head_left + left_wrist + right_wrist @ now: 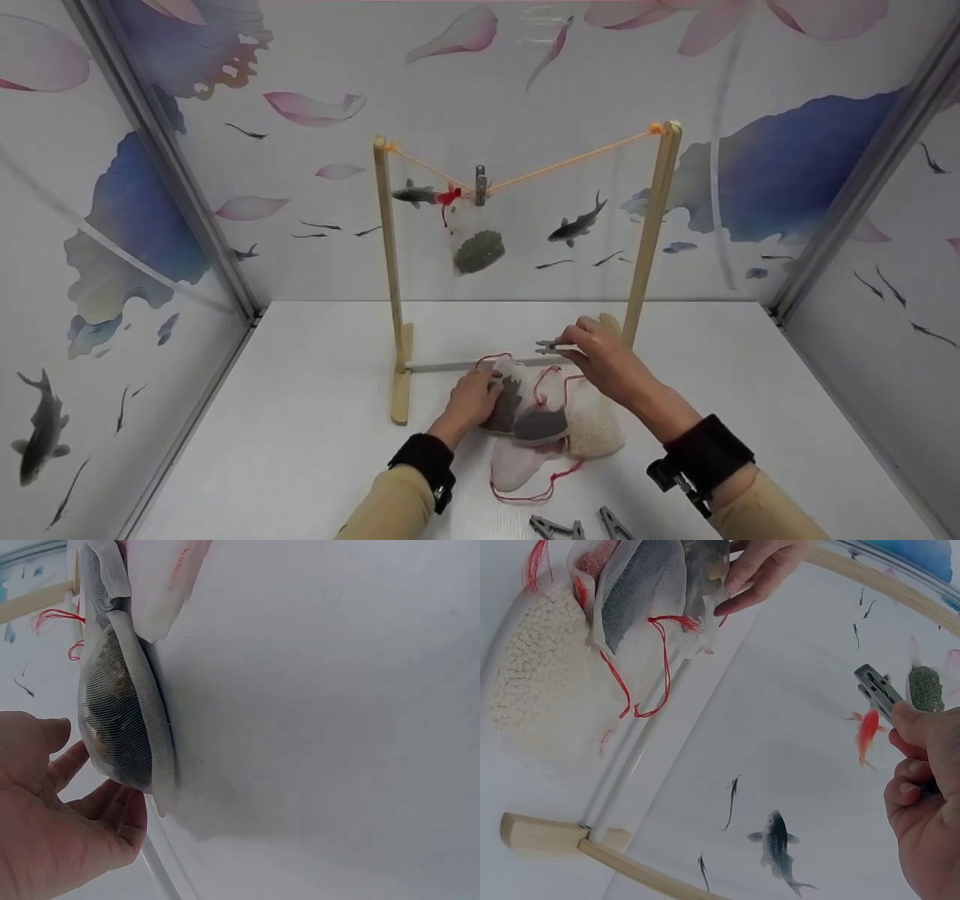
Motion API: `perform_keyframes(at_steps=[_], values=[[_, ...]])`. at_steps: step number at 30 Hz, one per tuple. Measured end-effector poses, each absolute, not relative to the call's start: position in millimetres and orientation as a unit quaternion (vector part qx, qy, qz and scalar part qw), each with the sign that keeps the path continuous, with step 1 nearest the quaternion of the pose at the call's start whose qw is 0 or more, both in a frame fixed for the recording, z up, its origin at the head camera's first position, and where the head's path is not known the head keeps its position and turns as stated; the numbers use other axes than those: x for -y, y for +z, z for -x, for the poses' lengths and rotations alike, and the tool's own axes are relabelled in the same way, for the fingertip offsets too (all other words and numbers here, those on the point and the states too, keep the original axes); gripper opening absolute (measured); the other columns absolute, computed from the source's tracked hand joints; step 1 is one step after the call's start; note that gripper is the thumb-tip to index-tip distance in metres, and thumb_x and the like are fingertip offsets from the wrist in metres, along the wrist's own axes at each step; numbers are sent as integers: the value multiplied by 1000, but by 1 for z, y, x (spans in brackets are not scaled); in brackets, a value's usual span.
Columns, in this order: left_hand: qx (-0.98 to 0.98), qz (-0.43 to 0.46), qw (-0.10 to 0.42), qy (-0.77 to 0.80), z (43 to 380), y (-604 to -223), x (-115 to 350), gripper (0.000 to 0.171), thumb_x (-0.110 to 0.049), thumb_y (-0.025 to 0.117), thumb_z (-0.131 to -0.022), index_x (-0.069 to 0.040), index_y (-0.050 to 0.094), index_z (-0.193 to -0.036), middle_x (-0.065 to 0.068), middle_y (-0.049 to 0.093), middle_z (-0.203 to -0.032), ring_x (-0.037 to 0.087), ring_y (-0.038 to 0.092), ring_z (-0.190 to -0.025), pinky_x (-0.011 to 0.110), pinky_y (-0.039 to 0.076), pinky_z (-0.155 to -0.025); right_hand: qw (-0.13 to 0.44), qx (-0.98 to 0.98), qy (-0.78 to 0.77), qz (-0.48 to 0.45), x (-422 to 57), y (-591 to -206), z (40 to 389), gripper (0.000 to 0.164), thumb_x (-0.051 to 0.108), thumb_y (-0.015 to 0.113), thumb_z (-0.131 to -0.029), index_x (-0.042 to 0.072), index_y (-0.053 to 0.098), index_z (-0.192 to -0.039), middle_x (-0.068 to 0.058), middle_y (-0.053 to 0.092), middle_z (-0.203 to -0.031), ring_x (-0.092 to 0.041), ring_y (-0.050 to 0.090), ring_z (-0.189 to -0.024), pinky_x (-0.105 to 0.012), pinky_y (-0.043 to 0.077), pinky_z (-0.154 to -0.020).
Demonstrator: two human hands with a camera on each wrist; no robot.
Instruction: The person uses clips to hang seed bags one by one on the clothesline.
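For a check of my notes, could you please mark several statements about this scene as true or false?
1. The right hand's grip holds a gray clip. True.
2. The left hand also holds a clip. False: it touches a dark-filled pouch.
3. The orange line sags between two wooden posts. True.
4. Two pouches hang from that line. False: only a green-filled pouch does.
5. In the head view, a pale-filled pouch lies right of the dark-filled one. True.

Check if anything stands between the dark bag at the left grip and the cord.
Partly: the hung bag appears above the dark bag in the head view, at the low point of the orange cord. Nothing visible blocks the way to the cord's bare right stretch.
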State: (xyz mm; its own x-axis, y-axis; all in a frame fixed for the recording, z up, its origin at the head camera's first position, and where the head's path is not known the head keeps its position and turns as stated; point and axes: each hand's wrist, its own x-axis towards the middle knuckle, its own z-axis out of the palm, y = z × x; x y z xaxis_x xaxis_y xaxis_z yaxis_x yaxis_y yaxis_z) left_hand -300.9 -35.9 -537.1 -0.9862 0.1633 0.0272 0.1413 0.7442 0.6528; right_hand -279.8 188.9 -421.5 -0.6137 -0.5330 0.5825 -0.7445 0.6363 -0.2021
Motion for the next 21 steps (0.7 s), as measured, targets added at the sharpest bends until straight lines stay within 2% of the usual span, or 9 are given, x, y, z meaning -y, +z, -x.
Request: perform_keyframes(at_steps=[4, 7, 11, 15, 21], values=[[-921, -80, 0, 380, 303, -536, 38, 16, -16, 56, -93, -5, 62, -103, 10, 62, -99, 21, 60, -91, 37, 49, -79, 254, 870, 197, -373, -189, -411, 281, 23, -1, 70, -78, 10, 66, -98, -7, 55, -79, -14, 49, -67, -26, 43, -59], [-904, -69, -6, 422, 304, -530, 42, 14, -16, 61, -91, -4, 58, -97, 7, 59, -88, 15, 54, -78, 29, 46, -67, 262, 870, 181, -376, -188, -401, 282, 26, 0, 71, -78, 9, 65, -102, -8, 58, -82, -17, 53, -68, -27, 43, -59], [-888, -61, 15, 455, 303, -517, 48, 26, -20, 63, -90, -5, 53, -109, 6, 58, -87, 13, 51, -72, 25, 43, -61, 261, 876, 175, -366, -185, -388, 282, 24, 1, 70, -80, 10, 64, -102, -7, 56, -82, -15, 51, -67, -27, 42, -59], [-888, -104, 34, 447, 303, -503, 53, 35, -24, 58, -93, -7, 53, -123, 5, 59, -85, 11, 52, -67, 24, 42, -58, 279, 872, 171, -364, -183, -375, 284, 22, 0, 70, -80, 11, 65, -99, -6, 53, -79, -13, 47, -66, -28, 42, -59], [-895, -193, -14, 403, 300, -475, 55, 25, -27, 54, -95, -11, 62, -112, 1, 61, -81, 8, 50, -68, 22, 43, -61, 304, 858, 175, -376, -184, -353, 289, 16, -1, 68, -81, 8, 67, -95, -7, 54, -77, -15, 49, -67, -29, 45, -59]])
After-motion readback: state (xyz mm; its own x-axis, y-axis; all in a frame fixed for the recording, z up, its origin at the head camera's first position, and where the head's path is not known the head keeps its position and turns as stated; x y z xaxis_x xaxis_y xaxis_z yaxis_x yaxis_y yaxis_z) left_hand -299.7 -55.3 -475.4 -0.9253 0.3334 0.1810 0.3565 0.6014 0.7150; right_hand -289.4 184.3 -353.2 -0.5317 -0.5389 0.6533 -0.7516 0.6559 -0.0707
